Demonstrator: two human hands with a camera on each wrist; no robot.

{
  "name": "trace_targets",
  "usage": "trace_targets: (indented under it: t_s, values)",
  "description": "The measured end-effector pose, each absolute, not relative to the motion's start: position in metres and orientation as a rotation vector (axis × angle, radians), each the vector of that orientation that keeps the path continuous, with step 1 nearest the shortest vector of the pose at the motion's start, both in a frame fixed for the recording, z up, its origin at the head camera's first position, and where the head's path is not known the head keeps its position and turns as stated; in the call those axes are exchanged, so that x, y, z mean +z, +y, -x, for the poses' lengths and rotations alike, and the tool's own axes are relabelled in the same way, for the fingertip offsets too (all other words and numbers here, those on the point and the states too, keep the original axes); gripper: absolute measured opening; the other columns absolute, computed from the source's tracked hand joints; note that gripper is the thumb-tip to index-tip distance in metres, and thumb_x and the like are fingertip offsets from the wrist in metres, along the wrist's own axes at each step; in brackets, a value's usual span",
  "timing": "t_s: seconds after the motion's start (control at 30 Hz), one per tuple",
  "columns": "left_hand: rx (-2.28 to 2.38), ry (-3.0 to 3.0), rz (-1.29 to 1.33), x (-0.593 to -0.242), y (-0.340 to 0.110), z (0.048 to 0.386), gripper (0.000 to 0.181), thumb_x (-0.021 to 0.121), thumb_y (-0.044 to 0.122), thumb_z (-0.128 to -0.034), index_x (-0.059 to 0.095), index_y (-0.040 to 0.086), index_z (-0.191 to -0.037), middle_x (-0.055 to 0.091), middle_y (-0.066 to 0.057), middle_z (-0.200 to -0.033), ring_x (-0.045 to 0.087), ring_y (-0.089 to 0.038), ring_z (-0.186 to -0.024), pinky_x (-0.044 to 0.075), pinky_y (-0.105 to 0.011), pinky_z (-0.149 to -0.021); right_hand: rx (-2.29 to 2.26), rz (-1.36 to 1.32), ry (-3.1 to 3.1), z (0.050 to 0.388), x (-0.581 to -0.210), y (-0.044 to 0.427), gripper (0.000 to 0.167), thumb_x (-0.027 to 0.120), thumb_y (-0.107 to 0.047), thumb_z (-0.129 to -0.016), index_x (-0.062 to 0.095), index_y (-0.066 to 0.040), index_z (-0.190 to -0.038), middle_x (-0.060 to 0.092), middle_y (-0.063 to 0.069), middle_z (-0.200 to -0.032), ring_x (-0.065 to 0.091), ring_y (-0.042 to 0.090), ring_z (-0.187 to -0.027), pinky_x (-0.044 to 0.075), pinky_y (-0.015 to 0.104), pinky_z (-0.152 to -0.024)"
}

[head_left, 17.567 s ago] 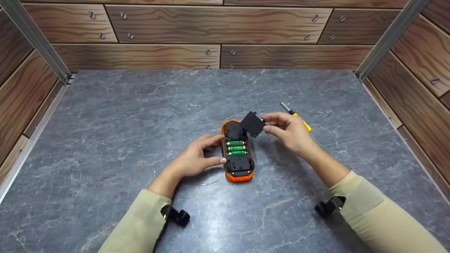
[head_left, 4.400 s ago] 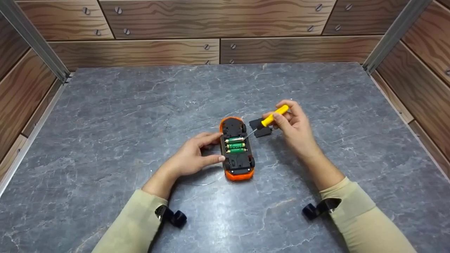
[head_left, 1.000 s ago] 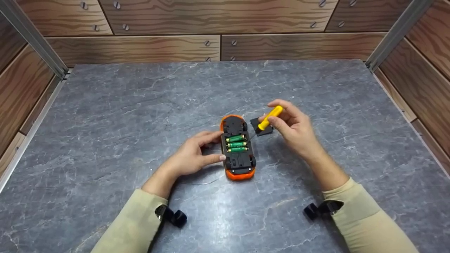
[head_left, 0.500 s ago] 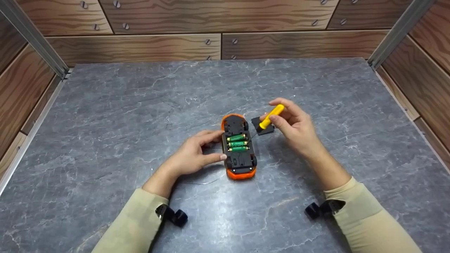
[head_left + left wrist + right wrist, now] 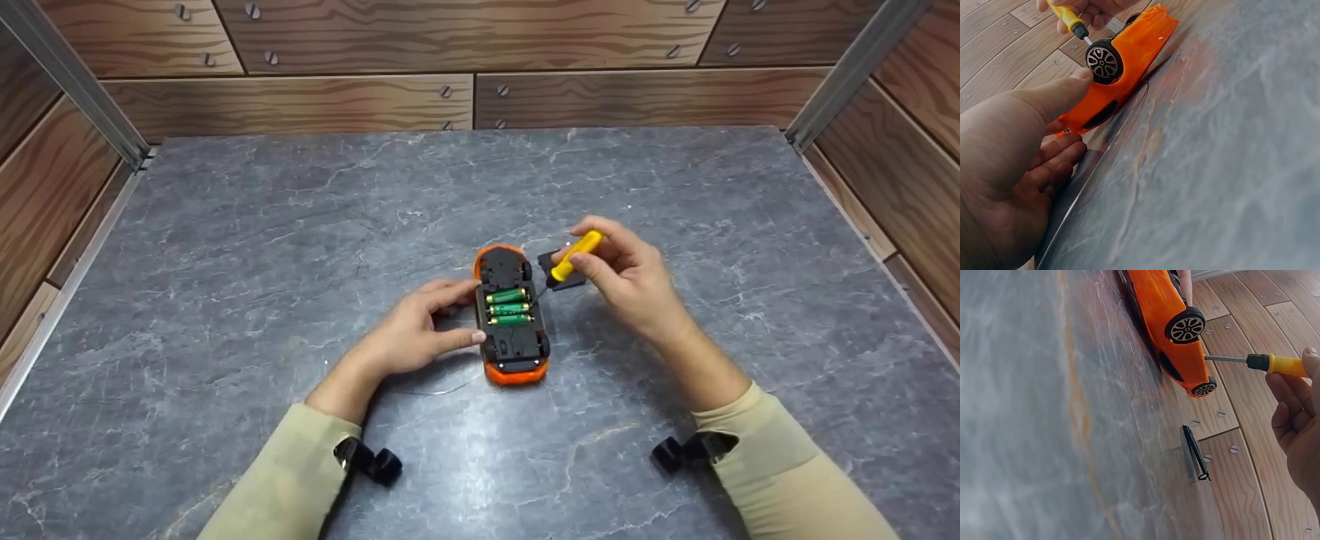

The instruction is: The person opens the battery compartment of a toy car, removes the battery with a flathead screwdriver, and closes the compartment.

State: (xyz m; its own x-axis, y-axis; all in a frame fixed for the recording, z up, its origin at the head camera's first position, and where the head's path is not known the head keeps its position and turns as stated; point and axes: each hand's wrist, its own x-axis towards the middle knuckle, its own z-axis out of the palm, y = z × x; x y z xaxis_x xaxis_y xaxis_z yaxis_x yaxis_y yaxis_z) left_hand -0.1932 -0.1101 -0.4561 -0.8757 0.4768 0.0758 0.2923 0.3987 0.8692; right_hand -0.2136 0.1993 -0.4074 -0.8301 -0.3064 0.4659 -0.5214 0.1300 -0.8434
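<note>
Left hand point(image 5: 409, 334), thumb/index straight, touches upturned orange-and-black toy car point(image 5: 516, 347); right hand point(image 5: 630, 277) pinches yellow-handled metal screwdriver point(image 5: 576, 257), tip near green cylindrical batteries point(image 5: 508, 308).

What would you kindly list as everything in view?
Toy car: one, orange and black, upturned, mid-table
Batteries: three, green, in the car's underside
Screwdriver: one, yellow and black, tip by the batteries
Cover: one, black, right of car
Table: one, grey, beneath
Walls: three, brown, back and sides
Posts: two, grey, back corners
Wrist cameras: two, black, left and right
Sleeves: two, khaki, lower edge
Left hand: one, touching the car
Right hand: one, gripping the screwdriver
</note>
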Motion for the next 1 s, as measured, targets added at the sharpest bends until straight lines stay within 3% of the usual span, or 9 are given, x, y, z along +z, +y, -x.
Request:
trace_targets:
  t_s: [0.33, 0.57, 1.0]
  values:
    - [1.486, 2.471, -0.691, -0.458, -0.11, 0.193, 0.077, 0.087, 0.033, -0.09, 0.054, 0.016, -0.157, 0.059, -0.002, -0.148, 0.059, -0.018, -0.127, 0.044, -0.039, -0.114, 1.936, -0.814, -2.138, 0.218, -0.411, 0.203, 0.024, 0.065, 0.006, -0.101, 0.055, 0.013, -0.121, 0.078, 0.022, -0.103, 0.078, 0.021, -0.093, 0.063, 0.033, -0.083]
    - [1.5, 2.463, -0.685, -0.458, -0.108, 0.194, 0.077, 0.088, 0.031, -0.0892, 0.054, 0.015, -0.156, 0.059, -0.003, -0.147, 0.06, -0.019, -0.127, 0.044, -0.04, -0.115, 1.896, -0.772, -2.191, 0.22, -0.41, 0.208, 0.019, 0.067, 0.005, -0.101, 0.057, 0.01, -0.117, 0.079, 0.018, -0.103, 0.078, 0.021, -0.091, 0.059, 0.026, -0.076]
    - [1.506, 2.457, -0.674, -0.457, -0.108, 0.193, 0.077, 0.088, 0.03, -0.0886, 0.054, 0.014, -0.156, 0.059, -0.004, -0.148, 0.059, -0.02, -0.129, 0.041, -0.043, -0.117, 1.945, -0.699, -2.214, 0.225, -0.414, 0.216, 0.019, 0.065, 0.004, -0.103, 0.054, 0.013, -0.115, 0.079, 0.018, -0.106, 0.076, 0.022, -0.084, 0.058, 0.027, -0.071]
